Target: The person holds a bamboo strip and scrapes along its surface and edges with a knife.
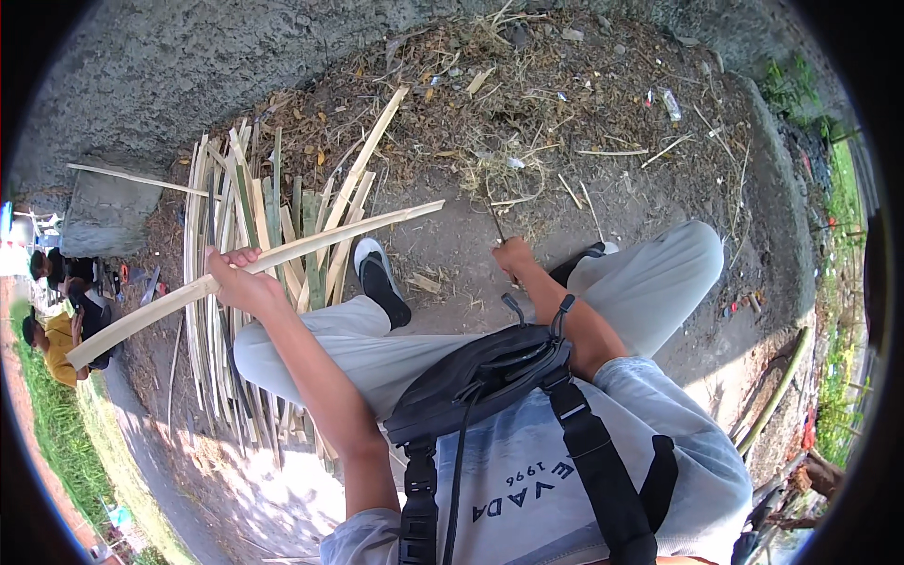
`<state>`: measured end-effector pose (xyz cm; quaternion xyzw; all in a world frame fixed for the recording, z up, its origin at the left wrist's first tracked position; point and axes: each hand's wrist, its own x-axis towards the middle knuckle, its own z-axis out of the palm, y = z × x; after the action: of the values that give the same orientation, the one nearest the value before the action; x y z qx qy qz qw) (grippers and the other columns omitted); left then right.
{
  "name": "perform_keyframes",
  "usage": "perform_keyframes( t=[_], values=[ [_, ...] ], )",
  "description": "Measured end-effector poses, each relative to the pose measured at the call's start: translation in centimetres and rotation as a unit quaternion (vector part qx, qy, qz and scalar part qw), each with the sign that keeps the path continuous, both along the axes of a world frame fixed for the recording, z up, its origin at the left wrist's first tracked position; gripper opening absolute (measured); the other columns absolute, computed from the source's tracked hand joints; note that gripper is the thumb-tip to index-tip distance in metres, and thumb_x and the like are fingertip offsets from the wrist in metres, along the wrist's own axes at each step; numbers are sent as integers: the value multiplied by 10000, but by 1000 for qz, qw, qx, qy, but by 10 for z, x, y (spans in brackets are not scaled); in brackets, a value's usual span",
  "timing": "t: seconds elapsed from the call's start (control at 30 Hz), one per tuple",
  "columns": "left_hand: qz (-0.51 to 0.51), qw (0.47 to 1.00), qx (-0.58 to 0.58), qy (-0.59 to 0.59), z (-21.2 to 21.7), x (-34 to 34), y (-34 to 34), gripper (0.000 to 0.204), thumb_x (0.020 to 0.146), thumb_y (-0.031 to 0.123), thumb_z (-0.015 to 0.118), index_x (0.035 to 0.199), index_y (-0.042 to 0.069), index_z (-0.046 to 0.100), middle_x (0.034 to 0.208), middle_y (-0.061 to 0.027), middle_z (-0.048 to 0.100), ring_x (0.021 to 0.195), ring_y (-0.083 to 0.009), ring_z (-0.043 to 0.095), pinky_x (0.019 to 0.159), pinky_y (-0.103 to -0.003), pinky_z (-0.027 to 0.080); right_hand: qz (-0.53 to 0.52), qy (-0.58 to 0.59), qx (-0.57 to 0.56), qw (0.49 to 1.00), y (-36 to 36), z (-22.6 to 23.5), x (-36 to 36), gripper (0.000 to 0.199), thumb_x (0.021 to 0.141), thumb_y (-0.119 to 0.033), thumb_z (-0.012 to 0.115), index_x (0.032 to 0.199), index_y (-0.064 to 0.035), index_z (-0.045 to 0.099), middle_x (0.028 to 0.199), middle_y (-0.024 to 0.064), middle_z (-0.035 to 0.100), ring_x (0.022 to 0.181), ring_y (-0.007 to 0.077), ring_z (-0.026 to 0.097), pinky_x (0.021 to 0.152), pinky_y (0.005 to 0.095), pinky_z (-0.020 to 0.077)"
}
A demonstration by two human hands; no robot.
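My left hand (247, 284) is closed around a long, pale split bamboo strip (339, 234). The strip runs slantwise from the far left to a narrower end in front of me. In my right hand (513, 259), fingers closed, is a knife (498, 222) with a thin dark blade pointing away from me. The blade is apart from the strip, and my fist hides its handle. Under and beyond my left hand, a pile of bamboo strips (202, 330) lies on the ground.
Shavings (504, 174), dry leaves and litter cover the soil ahead, below a grey wall (235, 66). A concrete block (113, 212) stands at the left. Beyond it sits a person in a yellow top (61, 331), with another person nearby. A bamboo pole (780, 391) lies at the right.
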<state>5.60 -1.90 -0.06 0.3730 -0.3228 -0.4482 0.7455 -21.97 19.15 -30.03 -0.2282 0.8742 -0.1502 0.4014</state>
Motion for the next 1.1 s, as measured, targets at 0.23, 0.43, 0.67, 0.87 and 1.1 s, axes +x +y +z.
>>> perform_keyframes(
  t=[0.23,0.43,0.67,0.87,1.1],
  values=[
    [2,1000,9,11,6,1,3,325,850,200,621,665,95,376,526,-3,323,460,-129,361,496,-282,376,36,24,16,999,-4,-7,6,410,801,-394,600,714,-1,672,699,150,665,744,297,669,704,376,523],
    [4,1000,27,14,7,-7,5,310,843,174,604,669,98,360,554,-17,323,487,-146,373,513,-298,386,38,24,-3,999,3,-23,5,364,777,-341,625,784,19,675,808,194,670,822,326,659,727,395,514],
    [11,999,34,21,6,-1,5,305,842,167,601,665,103,361,542,-11,321,471,-143,357,507,-289,375,50,-17,24,998,2,9,8,312,723,-179,549,903,51,657,955,261,636,953,367,617,806,421,502],
    [-28,999,26,26,-1,6,1,294,848,160,585,663,115,362,515,1,314,452,-129,347,526,-299,385,-261,-78,-118,955,-15,65,-9,277,782,-234,634,710,29,589,688,156,627,567,234,611,510,355,473],
    [-40,999,21,13,3,5,3,275,848,167,581,676,108,374,518,1,311,474,-130,348,562,-312,393,-321,-164,-344,867,-17,111,-33,252,851,-202,645,703,-67,493,552,-7,451,448,104,443,431,283,394]
  ],
)
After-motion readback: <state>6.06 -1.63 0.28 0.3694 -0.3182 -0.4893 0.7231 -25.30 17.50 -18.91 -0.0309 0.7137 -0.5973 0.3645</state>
